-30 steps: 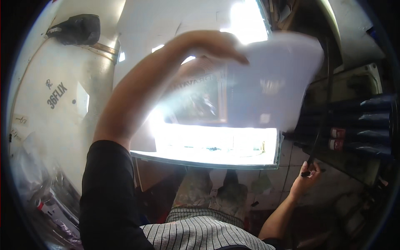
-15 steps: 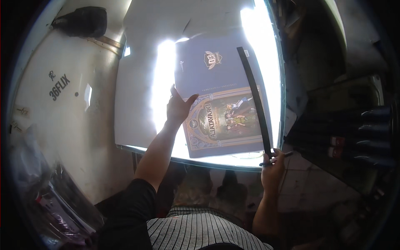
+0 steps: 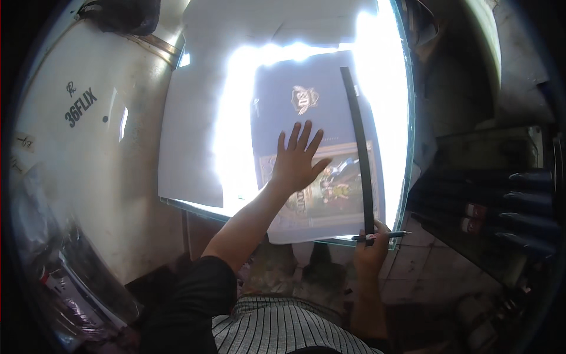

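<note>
A printed sheet (image 3: 283, 76) lies on a brightly lit glass-topped light table (image 3: 402, 194). Its picture and lettering read mirrored, and its near edge reaches over the table's front edge. My left hand (image 3: 295, 165) rests on the middle of the sheet, palm down with fingers spread. Along the sheet's right side lies a long, dark, narrow ruler-like strip (image 3: 361, 141). At the near end of that strip, my right hand (image 3: 372, 248) is closed round a dark pen (image 3: 392, 235) held crosswise, and also grips the strip's end.
White paper (image 3: 191, 141) covers the light table's left part. Further left stands a pale surface (image 3: 76, 171) with a black bag (image 3: 124, 15) at its far end. Clear plastic packaging (image 3: 71, 283) sits low on the left. Dark blue rolls (image 3: 507, 200) are at the right.
My left hand has moved right, from the sheet's left edge onto its middle, its fingers spreading. The sheet has slid toward me, over the front edge. The strip stands straighter.
</note>
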`<action>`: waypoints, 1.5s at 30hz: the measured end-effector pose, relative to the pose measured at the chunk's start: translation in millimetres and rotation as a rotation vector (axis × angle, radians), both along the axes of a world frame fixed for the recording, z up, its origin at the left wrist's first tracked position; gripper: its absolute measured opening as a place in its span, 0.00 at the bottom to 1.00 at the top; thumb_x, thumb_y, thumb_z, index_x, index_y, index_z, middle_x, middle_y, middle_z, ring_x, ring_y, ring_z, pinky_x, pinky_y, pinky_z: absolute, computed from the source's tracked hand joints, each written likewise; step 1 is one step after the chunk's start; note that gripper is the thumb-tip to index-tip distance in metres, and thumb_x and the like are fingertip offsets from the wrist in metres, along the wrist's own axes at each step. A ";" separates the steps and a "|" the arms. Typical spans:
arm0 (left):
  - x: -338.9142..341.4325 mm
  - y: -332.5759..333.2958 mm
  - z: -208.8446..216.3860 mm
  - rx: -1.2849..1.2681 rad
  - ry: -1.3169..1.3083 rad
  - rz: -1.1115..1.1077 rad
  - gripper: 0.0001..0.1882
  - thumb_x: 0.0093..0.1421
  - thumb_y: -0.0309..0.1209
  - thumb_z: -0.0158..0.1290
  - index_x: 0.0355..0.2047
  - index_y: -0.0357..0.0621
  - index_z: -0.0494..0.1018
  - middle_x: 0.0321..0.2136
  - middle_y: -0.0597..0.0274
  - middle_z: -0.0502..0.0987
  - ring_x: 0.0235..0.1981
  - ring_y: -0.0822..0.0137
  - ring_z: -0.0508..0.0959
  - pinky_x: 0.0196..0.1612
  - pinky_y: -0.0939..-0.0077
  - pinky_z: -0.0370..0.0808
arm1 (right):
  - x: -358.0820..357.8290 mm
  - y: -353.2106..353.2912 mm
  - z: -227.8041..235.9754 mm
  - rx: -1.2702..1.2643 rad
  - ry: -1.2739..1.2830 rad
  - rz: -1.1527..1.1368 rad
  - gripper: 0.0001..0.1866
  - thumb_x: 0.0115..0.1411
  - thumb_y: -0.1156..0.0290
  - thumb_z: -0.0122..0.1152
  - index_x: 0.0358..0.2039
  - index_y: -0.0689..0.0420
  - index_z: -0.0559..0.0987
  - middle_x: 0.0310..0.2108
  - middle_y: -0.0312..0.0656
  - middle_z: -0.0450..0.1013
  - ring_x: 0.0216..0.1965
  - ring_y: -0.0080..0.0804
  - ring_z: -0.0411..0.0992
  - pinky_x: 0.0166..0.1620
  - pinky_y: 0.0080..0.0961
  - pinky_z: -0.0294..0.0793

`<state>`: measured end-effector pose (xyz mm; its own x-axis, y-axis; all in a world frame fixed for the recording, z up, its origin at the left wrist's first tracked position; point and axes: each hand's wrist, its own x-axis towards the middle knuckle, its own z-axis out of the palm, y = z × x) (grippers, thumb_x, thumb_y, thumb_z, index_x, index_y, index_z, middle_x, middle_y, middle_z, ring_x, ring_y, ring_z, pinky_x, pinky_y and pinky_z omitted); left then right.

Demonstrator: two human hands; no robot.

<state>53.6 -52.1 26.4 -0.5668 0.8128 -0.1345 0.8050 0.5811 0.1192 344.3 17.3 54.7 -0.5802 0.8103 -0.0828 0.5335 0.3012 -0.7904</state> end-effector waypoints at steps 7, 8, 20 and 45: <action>-5.9 -19.8 11.2 0.006 0.036 0.013 0.40 0.67 0.63 0.39 0.72 0.55 0.54 0.74 0.49 0.46 0.74 0.47 0.45 0.70 0.36 0.42 | -35.6 9.9 0.7 0.013 -0.053 -0.020 0.21 0.59 0.74 0.67 0.51 0.59 0.72 0.48 0.53 0.74 0.48 0.52 0.73 0.49 0.44 0.74; -4.9 -22.4 9.6 0.036 0.034 -0.007 0.39 0.67 0.61 0.41 0.71 0.54 0.55 0.73 0.48 0.47 0.74 0.46 0.45 0.70 0.37 0.42 | -34.3 5.5 -0.6 0.066 -0.052 -0.020 0.20 0.59 0.73 0.67 0.51 0.59 0.73 0.47 0.52 0.74 0.47 0.53 0.73 0.49 0.44 0.74; -148.1 -12.7 19.0 0.312 0.163 -0.033 0.35 0.63 0.49 0.55 0.65 0.44 0.63 0.64 0.47 0.64 0.66 0.47 0.63 0.67 0.49 0.58 | -41.3 1.1 -20.9 0.288 -0.060 -0.005 0.20 0.57 0.74 0.68 0.49 0.57 0.73 0.46 0.48 0.75 0.49 0.51 0.74 0.48 0.49 0.69; -408.4 90.6 45.3 -0.223 0.368 -0.156 0.27 0.68 0.32 0.46 0.67 0.59 0.60 0.61 0.62 0.70 0.53 0.52 0.78 0.57 0.62 0.76 | -50.3 2.1 -30.9 0.583 -0.197 -0.031 0.20 0.59 0.72 0.62 0.50 0.54 0.66 0.42 0.49 0.73 0.39 0.48 0.72 0.44 0.49 0.67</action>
